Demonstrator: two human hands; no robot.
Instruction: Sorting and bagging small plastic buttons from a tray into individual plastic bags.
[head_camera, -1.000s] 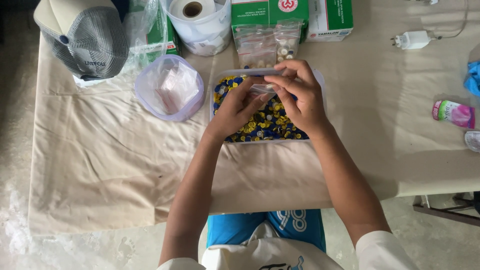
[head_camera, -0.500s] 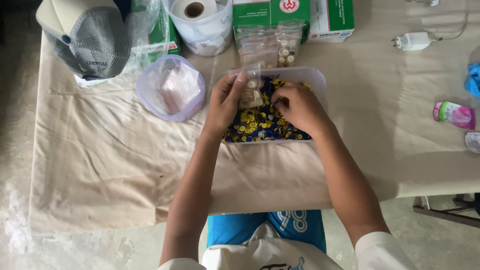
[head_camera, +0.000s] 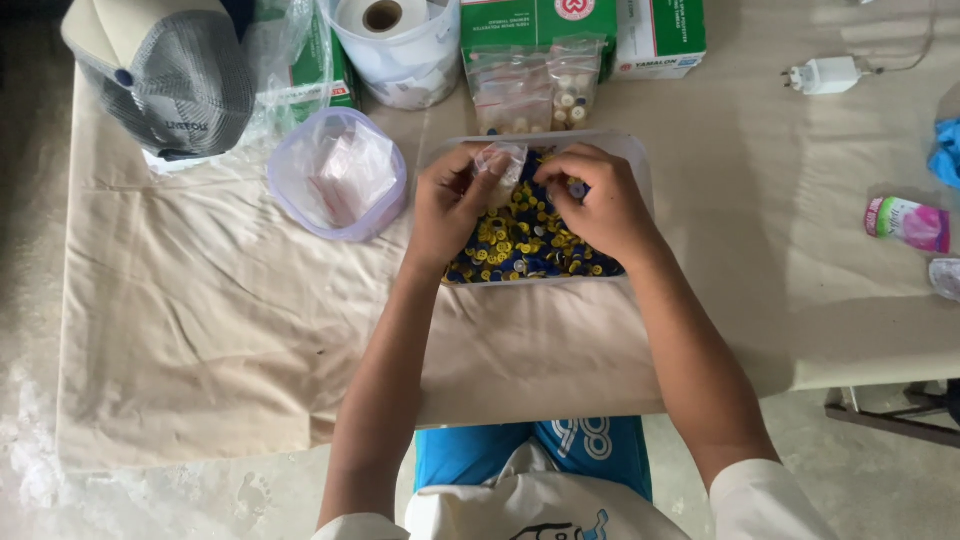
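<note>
Blue shorts (head_camera: 560, 450) nearest, at the bottom edge, under a white shirt hem. Beyond, beige cloth (head_camera: 200, 320) over the table, creased, draped off the near side. On it, straight ahead, a clear tray (head_camera: 640, 170), long side across the view, heaped with blue and yellow caps (head_camera: 520, 245). Both forearms reaching up over it. Left hand (head_camera: 450, 205) over the tray's left part, fingers closed, thumb and fingertips gripping a small clear bag (head_camera: 500, 165). Right hand (head_camera: 600, 200) just beside, fingers curled and bunched at the bag's right edge, seemingly pinching something small there; too small to tell whether a cap or the bag's lip. Bag up off the caps, between the two hands, above the tray's far half; crumpled, long axis seemingly running away from the body, mouth apparently turned toward the right hand, though hard to make out. Looks partly filled at most. As to progress, judging from the layout: two bags (head_camera: 540, 90) lying done just past the tray, pale round pieces inside; caps deep in the tray, so much left. Left of the tray, a round tub (head_camera: 335, 175) holding loose plastic. Farther back, a grey hat (head_camera: 160, 75), a roll (head_camera: 385, 35) in a white pail, green boxes (head_camera: 530, 15). Off to the right, well apart, a white charger (head_camera: 825, 75) and a pink packet (head_camera: 908, 222).
</note>
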